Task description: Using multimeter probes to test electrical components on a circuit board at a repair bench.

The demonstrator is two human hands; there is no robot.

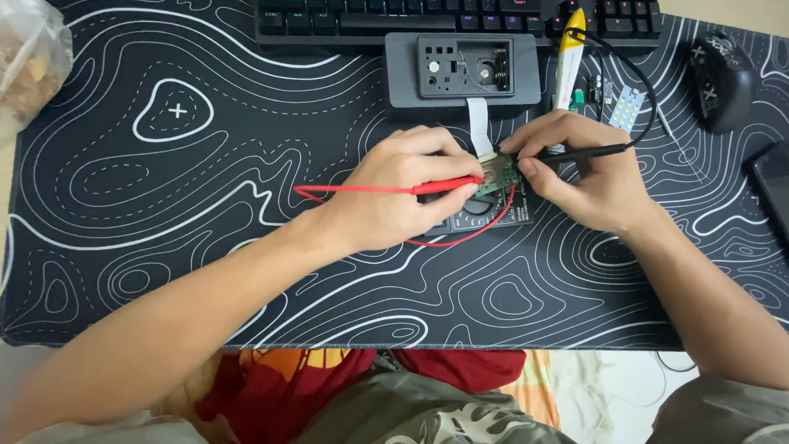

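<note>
My left hand (403, 193) grips the red probe (448, 187), my right hand (588, 168) the black probe (579, 153); both tips meet the small green circuit board (496, 174), partly hidden by fingers, multimeter (485, 218) beneath.

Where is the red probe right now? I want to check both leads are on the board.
In the head view, the red probe is in the left hand, mid-mat, its tip at the small green board.

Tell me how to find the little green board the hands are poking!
Start at the grey box below the keyboard and follow its white ribbon down. The green board sits where both probe tips meet, the only green thing between the two hands.
</note>
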